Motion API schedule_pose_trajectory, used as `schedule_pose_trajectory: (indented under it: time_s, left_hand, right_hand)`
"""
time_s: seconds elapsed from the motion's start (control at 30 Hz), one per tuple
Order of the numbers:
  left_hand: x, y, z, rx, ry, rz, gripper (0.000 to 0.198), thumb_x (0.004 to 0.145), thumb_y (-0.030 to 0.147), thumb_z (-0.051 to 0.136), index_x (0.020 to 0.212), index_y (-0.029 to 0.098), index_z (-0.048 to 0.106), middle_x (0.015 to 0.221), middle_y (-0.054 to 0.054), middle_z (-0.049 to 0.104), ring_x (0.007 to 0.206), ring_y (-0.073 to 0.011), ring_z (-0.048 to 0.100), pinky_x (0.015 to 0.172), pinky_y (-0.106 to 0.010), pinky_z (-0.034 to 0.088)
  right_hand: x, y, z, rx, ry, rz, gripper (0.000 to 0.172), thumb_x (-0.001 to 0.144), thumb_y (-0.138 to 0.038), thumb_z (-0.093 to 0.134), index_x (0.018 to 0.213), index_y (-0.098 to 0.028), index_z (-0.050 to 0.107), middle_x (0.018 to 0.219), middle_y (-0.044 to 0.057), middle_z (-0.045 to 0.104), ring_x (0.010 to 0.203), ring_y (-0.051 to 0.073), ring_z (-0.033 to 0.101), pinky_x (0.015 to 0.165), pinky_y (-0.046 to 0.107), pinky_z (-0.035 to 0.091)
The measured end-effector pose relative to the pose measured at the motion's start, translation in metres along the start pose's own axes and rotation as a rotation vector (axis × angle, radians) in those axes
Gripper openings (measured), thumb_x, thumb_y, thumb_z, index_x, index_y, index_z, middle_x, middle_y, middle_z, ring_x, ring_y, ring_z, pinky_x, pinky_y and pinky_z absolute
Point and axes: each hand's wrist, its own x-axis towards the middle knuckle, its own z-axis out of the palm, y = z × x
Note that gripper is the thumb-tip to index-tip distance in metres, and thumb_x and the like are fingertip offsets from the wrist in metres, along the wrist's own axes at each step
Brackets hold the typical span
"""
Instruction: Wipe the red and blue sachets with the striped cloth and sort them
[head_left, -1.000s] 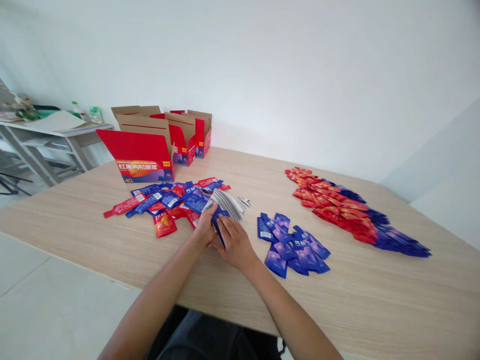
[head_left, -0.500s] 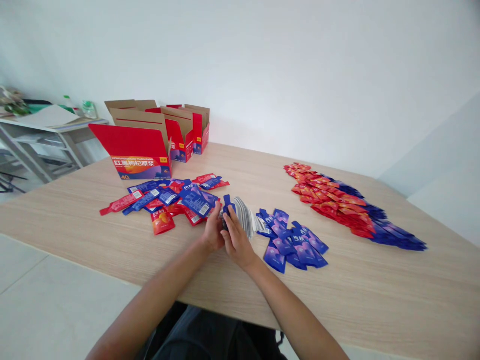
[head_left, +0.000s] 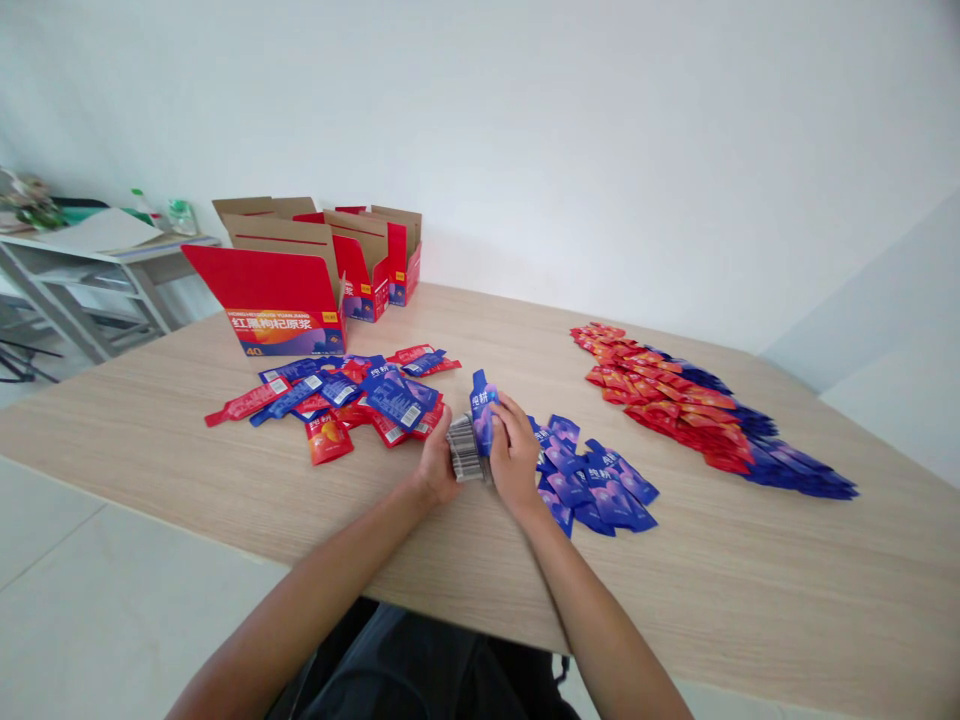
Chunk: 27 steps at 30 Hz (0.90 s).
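Both hands grip one stack of blue pouches (head_left: 474, 432) standing on edge on the wooden table (head_left: 750, 590). My left hand (head_left: 436, 466) presses the stack's near-left side, where silver pouch edges show. My right hand (head_left: 513, 450) is closed over its right side and top, and the front pouch's blue face sticks up above the fingers. Just right of my right hand lies a small spread of blue pouches (head_left: 600, 485). A loose heap of mixed red and blue pouches (head_left: 352, 398) lies to the left of the stack.
A long row of overlapping red and blue pouches (head_left: 697, 410) runs along the table's right side. Open red cartons (head_left: 281, 300) stand at the far left corner, with more cartons (head_left: 382, 260) behind. A grey shelf table (head_left: 97, 260) stands off to the left.
The fanned pouches have been squared into a tight upright stack. Both hands carried it to the right, away from the mixed heap and up against the blue spread.
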Motion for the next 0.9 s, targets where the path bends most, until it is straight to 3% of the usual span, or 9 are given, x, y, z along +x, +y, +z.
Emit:
schedule_pose_trajectory:
  time_s: [0.13,0.3,0.43,0.67,0.77,0.9]
  left_hand:
    - [0.002,0.005,-0.002,-0.026,-0.016,0.044,0.06,0.095,0.064,0.044,0.114,0.013,0.071,0.095,-0.014,0.077,0.084,-0.0282,0.075,0.082,-0.043,0.059]
    - [0.001,0.006,-0.001,-0.026,-0.066,0.025,0.06,0.095,0.063,0.045,0.118,0.013,0.069,0.097,-0.014,0.077,0.085,-0.0281,0.074,0.084,-0.042,0.058]
    - [-0.002,0.005,0.001,-0.014,-0.094,-0.02,0.066,0.093,0.068,0.043,0.121,0.013,0.067,0.098,-0.014,0.076,0.089,-0.0289,0.074,0.086,-0.042,0.056]
    - [-0.004,0.013,0.002,-0.052,-0.115,0.012,0.082,0.087,0.082,0.035,0.121,0.014,0.068,0.101,-0.015,0.076,0.091,-0.0296,0.072,0.084,-0.042,0.056]
    - [-0.006,0.018,0.006,-0.066,-0.09,0.028,0.087,0.088,0.083,0.025,0.12,0.014,0.069,0.102,-0.016,0.075,0.093,-0.0297,0.072,0.085,-0.042,0.056]
    - [-0.008,0.028,0.007,-0.054,-0.082,0.1,0.091,0.085,0.086,0.026,0.119,0.014,0.069,0.105,-0.017,0.075,0.099,-0.0319,0.07,0.088,-0.045,0.055]
  right_hand:
    - [0.002,0.018,0.001,-0.119,-0.143,-0.047,0.03,0.099,-0.041,0.056,0.115,-0.022,0.074,0.141,0.013,0.061,0.13,0.028,0.058,0.112,0.051,0.045]
    - [-0.001,0.026,0.006,-0.101,-0.099,0.03,0.033,0.098,-0.043,0.058,0.115,-0.019,0.074,0.136,0.016,0.064,0.129,0.029,0.059,0.112,0.052,0.045]
    - [-0.001,0.026,0.004,-0.103,-0.113,0.03,0.036,0.099,-0.041,0.057,0.122,-0.018,0.072,0.145,0.017,0.057,0.136,0.029,0.053,0.114,0.054,0.042]
    - [-0.004,0.03,0.006,-0.125,-0.182,-0.053,0.032,0.101,-0.036,0.054,0.125,-0.023,0.072,0.153,0.012,0.05,0.138,0.029,0.051,0.117,0.054,0.04]
    - [-0.005,0.032,0.006,-0.151,-0.218,-0.094,0.033,0.101,-0.033,0.054,0.127,-0.023,0.071,0.156,0.012,0.046,0.14,0.03,0.049,0.117,0.056,0.04]
    - [-0.006,0.032,0.008,-0.174,-0.259,-0.13,0.032,0.101,-0.03,0.054,0.128,-0.024,0.07,0.156,0.013,0.046,0.139,0.031,0.05,0.115,0.056,0.042]
